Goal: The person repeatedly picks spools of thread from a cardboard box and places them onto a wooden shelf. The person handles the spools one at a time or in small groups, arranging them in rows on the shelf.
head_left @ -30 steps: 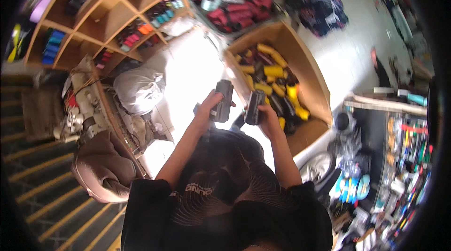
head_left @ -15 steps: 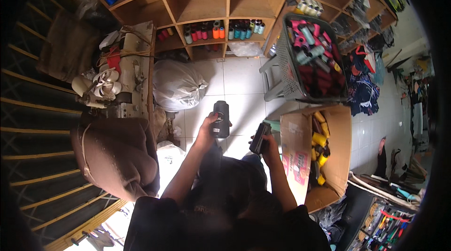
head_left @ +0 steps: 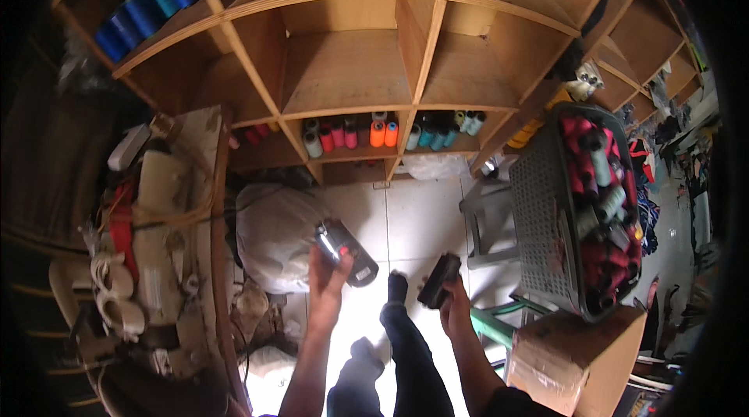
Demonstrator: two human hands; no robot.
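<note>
My left hand [head_left: 326, 286] is wrapped around a large black thread spool [head_left: 355, 262], tilted with its top end toward the upper left. In my right hand [head_left: 456, 309] is a smaller, darker black thread spool [head_left: 438, 280]; its far side is hidden, so I cannot tell whether there is more than one. Both hands are apart, held above the white tiled floor [head_left: 421, 214] and short of the wooden cubby shelf [head_left: 343, 114]. In its lower cubbies stand pink, orange [head_left: 378, 134] and teal spools [head_left: 441, 136].
Blue spools [head_left: 144, 15] fill an upper left cubby. A grey basket [head_left: 538, 218] of pink and pale spools stands on a stool [head_left: 491, 241] at right, near a cardboard box [head_left: 550, 362]. At left are a white sack [head_left: 273, 237] and a sewing machine [head_left: 160, 253] on its table.
I have come closer to the shelf, which now looks larger. The spool in my left hand has gone from upright to tilted. Both hands still hold their spools.
</note>
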